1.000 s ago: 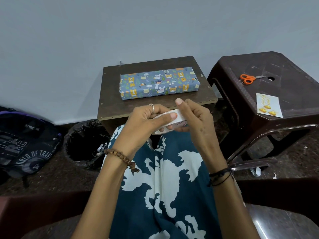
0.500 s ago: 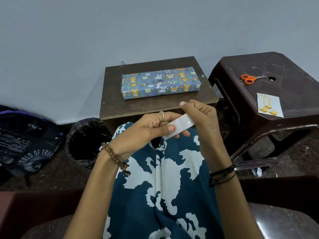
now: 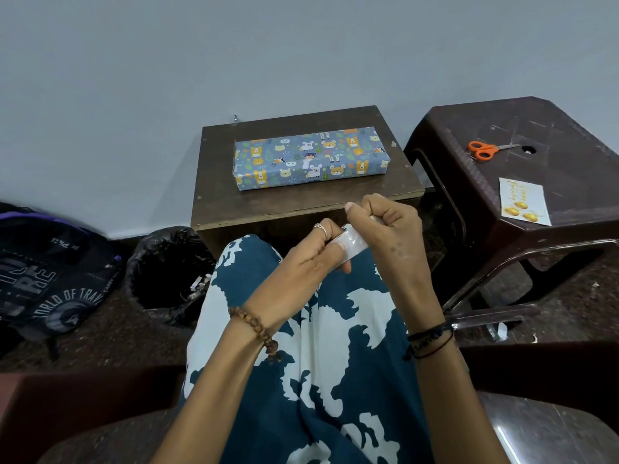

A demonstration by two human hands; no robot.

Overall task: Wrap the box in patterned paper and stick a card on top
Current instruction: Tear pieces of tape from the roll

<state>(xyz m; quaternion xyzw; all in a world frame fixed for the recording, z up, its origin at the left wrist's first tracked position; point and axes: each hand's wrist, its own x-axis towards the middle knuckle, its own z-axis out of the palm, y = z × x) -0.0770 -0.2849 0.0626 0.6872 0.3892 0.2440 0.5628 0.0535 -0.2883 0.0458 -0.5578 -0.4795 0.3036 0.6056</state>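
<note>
Raised slightly, both hands [image 3: 351,242] pinch tape roll [image 3: 350,244] between them.

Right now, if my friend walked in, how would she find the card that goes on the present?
Look at the dark plastic stool on the right, beside the small wooden table holding the wrapped box. The card lies flat near the stool's front edge. Unlike the orange scissors behind it, it is a pale rectangle with gold shapes.

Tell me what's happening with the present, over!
Both hands, left hand and right hand, grip the tape roll. Box wrapped, on small table. Card waits on stool, unstuck. Nothing blocking.
</note>
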